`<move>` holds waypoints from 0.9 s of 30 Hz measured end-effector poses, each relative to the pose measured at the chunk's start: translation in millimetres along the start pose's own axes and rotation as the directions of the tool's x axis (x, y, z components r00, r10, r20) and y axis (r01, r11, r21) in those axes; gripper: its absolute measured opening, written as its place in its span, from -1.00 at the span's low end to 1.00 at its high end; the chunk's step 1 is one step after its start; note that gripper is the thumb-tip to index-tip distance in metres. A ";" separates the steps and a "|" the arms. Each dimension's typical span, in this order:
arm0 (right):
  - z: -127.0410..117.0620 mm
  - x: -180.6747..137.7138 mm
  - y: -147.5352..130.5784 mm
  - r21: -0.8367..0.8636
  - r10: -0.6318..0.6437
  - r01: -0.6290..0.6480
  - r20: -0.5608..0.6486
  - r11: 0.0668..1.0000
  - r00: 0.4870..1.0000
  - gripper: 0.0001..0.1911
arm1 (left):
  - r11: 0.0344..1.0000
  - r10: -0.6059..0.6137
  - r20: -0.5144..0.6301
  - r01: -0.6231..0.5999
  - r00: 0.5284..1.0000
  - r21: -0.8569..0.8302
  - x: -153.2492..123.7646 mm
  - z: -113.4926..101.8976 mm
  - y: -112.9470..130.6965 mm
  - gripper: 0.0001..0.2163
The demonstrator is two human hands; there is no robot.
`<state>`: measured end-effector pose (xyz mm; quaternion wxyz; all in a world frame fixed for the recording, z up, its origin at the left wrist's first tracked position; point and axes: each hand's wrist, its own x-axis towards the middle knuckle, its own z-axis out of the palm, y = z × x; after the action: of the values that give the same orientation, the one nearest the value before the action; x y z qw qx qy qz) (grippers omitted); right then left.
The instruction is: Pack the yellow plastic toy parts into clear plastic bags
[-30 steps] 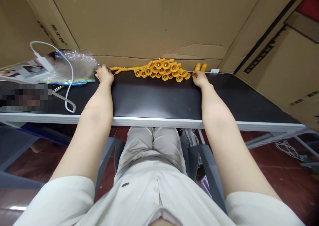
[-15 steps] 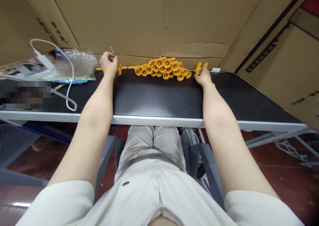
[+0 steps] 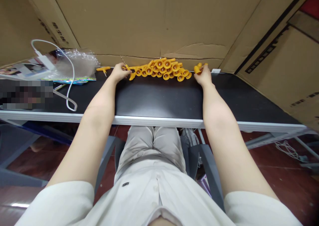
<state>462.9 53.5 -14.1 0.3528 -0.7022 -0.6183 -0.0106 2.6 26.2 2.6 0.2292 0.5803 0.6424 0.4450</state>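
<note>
A heap of several small orange plastic pieces [image 3: 163,68] lies at the far edge of the black table [image 3: 159,98], against a cardboard wall. My left hand [image 3: 119,73] is closed at the heap's left end, pinching an orange piece with a thin metal spring or wire [image 3: 123,60] sticking up from it. One T-shaped orange piece [image 3: 103,69] lies alone to the left of that hand. My right hand [image 3: 203,75] is closed round an orange piece [image 3: 198,67] at the heap's right end.
A clear plastic bag [image 3: 74,65], a white charger with its cable [image 3: 63,83] and printed papers [image 3: 22,71] lie on the table's left part. Cardboard boxes [image 3: 281,53] stand behind and to the right. Under the table are my legs and a chair frame.
My left hand has moved right from the table's far left to the heap's left end, leaving one T-shaped piece behind. My right hand has stayed at the heap's right end.
</note>
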 end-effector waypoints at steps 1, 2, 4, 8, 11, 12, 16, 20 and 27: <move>-0.4 -0.4 -0.6 0.000 0.008 -0.008 0.004 1.000 1.000 -0.52 | 1.000 0.024 0.001 -0.024 1.000 0.010 1.7 1.1 0.1 -0.78; -1.5 -1.3 -1.9 0.000 0.017 -0.017 0.007 1.000 1.000 -0.51 | 0.999 0.045 0.007 -0.045 0.999 0.025 3.6 2.4 -0.1 -0.79; -4.9 -4.5 -6.1 0.002 0.031 -0.031 0.013 1.000 0.999 -0.51 | 0.995 0.074 0.030 -0.075 0.997 0.066 7.0 5.1 -1.3 -0.81; -13.4 -13.7 -18.0 0.003 0.065 -0.065 0.031 0.998 0.997 -0.52 | 0.978 0.078 0.130 -0.101 0.989 0.185 10.3 8.4 -5.4 -0.90; -17.7 -19.1 -25.2 0.010 0.082 -0.082 0.034 0.997 0.996 -0.51 | 0.944 0.066 0.195 -0.124 0.979 0.304 10.8 8.4 -7.1 -0.92; -18.7 -20.1 -26.8 0.016 0.086 -0.087 0.034 0.996 0.996 -0.51 | 0.926 0.066 0.204 -0.135 0.977 0.351 10.7 8.1 -6.9 -0.91; -22.1 -19.1 -30.8 0.025 0.065 -0.065 0.009 0.998 0.998 -0.55 | 0.839 0.110 0.150 -0.172 0.983 0.517 9.8 5.6 -4.5 -0.80; -28.4 -12.8 -39.8 0.047 0.014 -0.012 -0.050 0.999 0.999 -0.55 | 0.848 0.159 0.055 -0.165 0.986 0.504 10.0 3.2 -4.3 -0.64; -42.5 -10.4 -87.1 0.165 -0.142 0.155 -0.089 0.974 0.986 -0.56 | 0.845 0.328 0.050 -0.316 0.943 0.432 8.2 5.1 0.5 -0.60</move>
<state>402.1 21.7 55.0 0.4335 -0.6204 -0.6536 -0.0108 5.1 35.5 2.3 0.0080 0.7103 0.6217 0.3300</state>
